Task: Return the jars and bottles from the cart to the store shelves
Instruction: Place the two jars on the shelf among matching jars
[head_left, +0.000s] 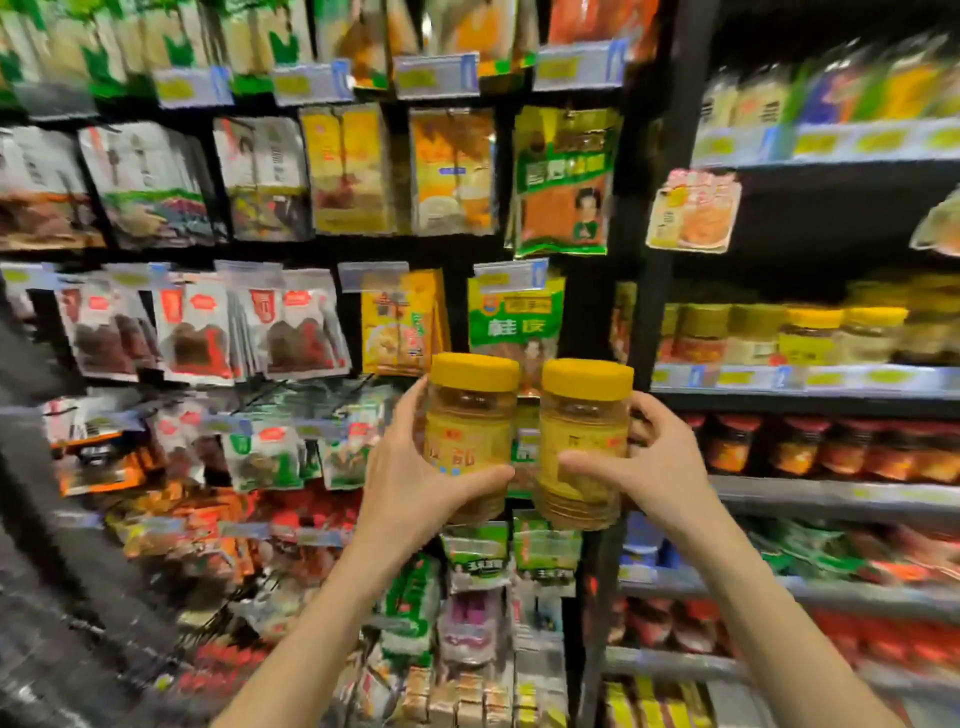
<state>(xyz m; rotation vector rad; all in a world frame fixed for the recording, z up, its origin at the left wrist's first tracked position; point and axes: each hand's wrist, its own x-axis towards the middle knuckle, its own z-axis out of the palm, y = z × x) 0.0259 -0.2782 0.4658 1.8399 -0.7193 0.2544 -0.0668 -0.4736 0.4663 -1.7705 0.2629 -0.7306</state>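
Observation:
I hold two clear jars with yellow lids and yellow labels upright in front of me, side by side and almost touching. My left hand grips the left jar from its left side, thumb across the front. My right hand grips the right jar from its right side, thumb on the label. Both are raised in front of hanging packets, just left of a black shelf post. Similar yellow-lidded jars stand in a row on the shelf to the right, a little higher than my hands.
Hanging snack and spice packets fill the pegboard wall ahead and left. On the right, shelves hold red-lidded jars below the yellow ones and packets lower down. A dark cart edge runs along the left. The view is blurred.

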